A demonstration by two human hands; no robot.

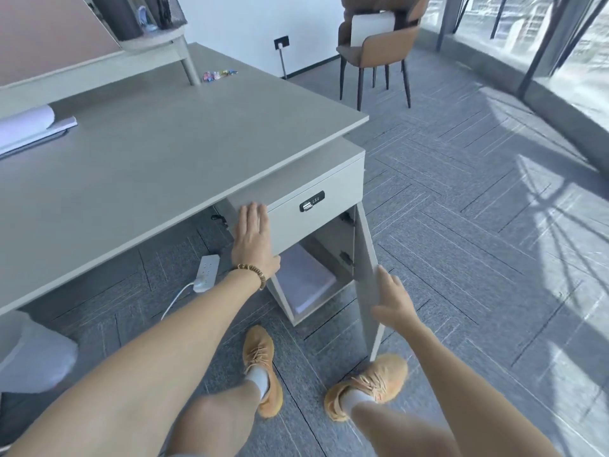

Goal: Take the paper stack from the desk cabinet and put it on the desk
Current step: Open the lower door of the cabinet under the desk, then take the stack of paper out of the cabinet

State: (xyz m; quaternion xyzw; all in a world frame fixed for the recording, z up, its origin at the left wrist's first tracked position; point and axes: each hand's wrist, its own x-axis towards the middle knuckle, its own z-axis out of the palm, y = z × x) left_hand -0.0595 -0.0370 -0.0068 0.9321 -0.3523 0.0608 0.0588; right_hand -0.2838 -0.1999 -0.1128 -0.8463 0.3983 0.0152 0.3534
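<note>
- Grey carpet tiles fill the lower frame, two orange shoes planted on them.
- Right hand (392,300), centre right, fingers loosely spread on the edge of the open cabinet door (367,275); no firm grip.
- Left hand (253,240) flat, fingers straight, against the drawer (316,209), holding nothing.
- Paper stack (304,280) lies low inside the cabinet, centre frame.
- Risk: door could swing back onto a reaching arm; loose sheets may slide.
- Desk (148,153) beyond; lock digits unreadable.

Cabinet door (367,275) open; paper stack (304,280) inside.
</note>
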